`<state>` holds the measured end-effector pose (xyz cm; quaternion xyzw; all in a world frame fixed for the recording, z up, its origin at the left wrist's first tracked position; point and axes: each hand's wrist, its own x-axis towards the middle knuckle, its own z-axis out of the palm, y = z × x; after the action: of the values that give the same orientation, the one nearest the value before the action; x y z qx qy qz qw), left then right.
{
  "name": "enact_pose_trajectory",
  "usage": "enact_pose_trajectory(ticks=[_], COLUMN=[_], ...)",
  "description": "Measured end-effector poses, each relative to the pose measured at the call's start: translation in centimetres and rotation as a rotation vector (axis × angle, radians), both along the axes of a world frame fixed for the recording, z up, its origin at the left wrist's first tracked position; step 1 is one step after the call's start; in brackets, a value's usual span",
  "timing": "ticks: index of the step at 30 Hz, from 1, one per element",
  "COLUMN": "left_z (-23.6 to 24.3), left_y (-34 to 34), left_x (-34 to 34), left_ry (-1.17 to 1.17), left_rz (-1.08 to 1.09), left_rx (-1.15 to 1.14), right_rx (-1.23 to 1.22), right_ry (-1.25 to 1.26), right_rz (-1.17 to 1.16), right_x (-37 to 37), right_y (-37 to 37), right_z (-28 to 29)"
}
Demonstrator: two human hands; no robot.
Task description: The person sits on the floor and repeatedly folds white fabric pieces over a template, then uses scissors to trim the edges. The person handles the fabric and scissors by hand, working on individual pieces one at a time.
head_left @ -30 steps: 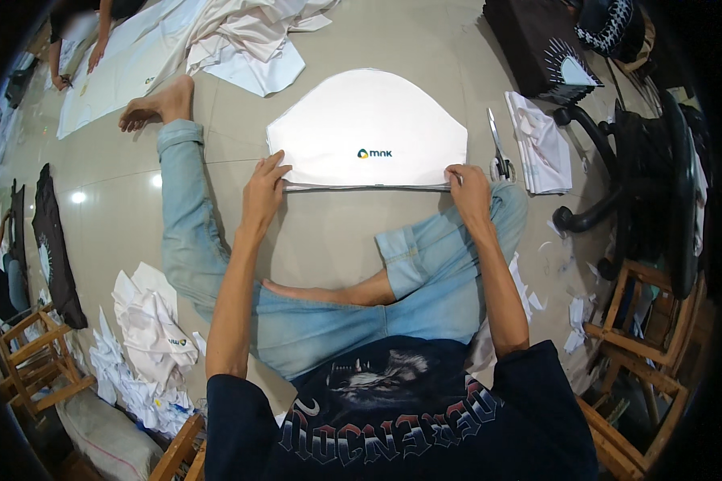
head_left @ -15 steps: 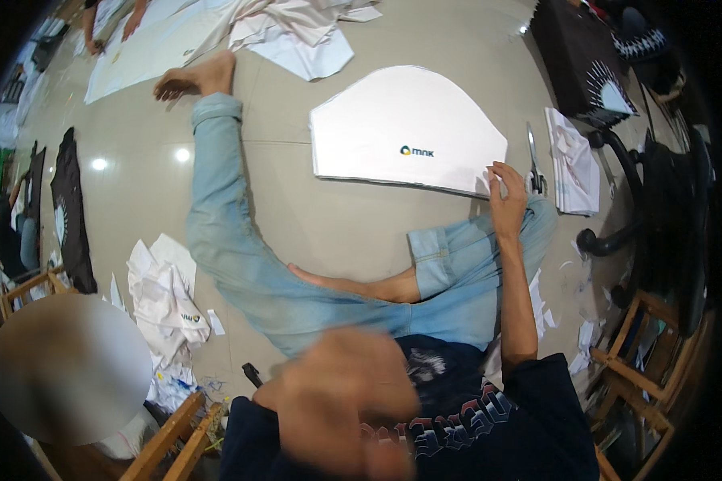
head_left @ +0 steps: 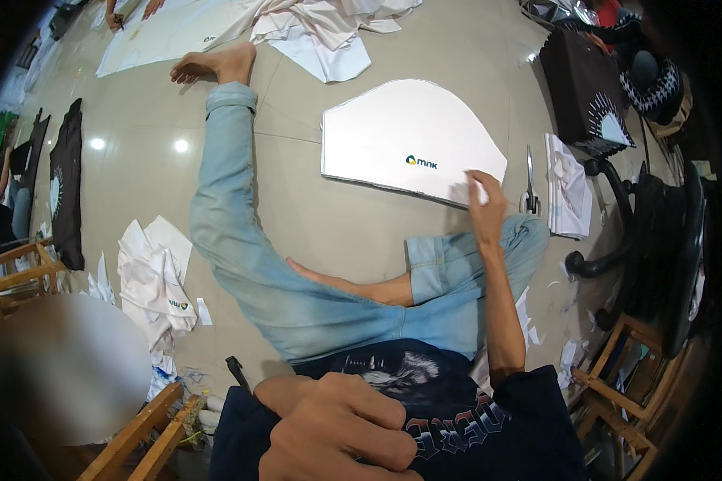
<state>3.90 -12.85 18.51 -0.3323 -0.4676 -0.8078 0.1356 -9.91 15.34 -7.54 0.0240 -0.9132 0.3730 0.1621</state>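
A stack of white sleeve-shaped fabric pieces (head_left: 393, 132) lies flat on the floor in front of my bent leg, its top edge curved and a small logo near its lower edge. At its lower right corner my right hand (head_left: 488, 207) has bent fingers with a gap between thumb and forefinger, their tips over the fabric. My left hand (head_left: 341, 429) is close up at the bottom middle, in front of my dark shirt. Its fingers are curled under, and whatever they might hold is hidden. Just right of the stack lie scissors (head_left: 529, 200), blades pointing away.
Folded white cloth (head_left: 568, 188) lies beyond the scissors, next to a black chair (head_left: 658, 240). A dark box-shaped bag (head_left: 582, 96) stands behind. Crumpled white fabric (head_left: 152, 272) is at left, more fabric (head_left: 321, 40) at the far side. Another person's hands (head_left: 116, 18) work at far left.
My right hand has moved slightly left along the stack's lower edge, its fingers coming off the corner. My left hand, blurred before, has dropped lower. The view has shifted a little.
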Motion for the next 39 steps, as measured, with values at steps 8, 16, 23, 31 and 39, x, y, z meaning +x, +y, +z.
enact_pose_trajectory(ticks=[8, 16, 23, 31, 39], left_z=[0.2, -16.5, -21.2, -24.9, -33.4], left_y=[-3.5, -6.3, -5.7, -5.8, -8.0], left_x=[1.4, -3.5, -0.8, -7.2, -22.7], left_ry=[-0.154, -0.472, -0.682, -0.830, -1.195], left_rz=[0.279, 0.595, 0.496, 0.708, 0.609], left_rx=[-0.281, -0.909, -0.802, -0.666, -0.396], right_rx=[0.298, 0.682, 0.022, -0.155, -0.355], right_ry=[0.043, -0.267, -0.602, -0.696, -0.588], right_rz=[0.608, 0.713, 0.773, 0.668, 0.594], right_x=[-10.9, -18.9, -19.4, -18.9, -13.9], right_y=[-20.4, -26.5, -26.7, -24.5, -20.4], right_z=[-1.1, -3.8, -1.8, -2.0, 1.0])
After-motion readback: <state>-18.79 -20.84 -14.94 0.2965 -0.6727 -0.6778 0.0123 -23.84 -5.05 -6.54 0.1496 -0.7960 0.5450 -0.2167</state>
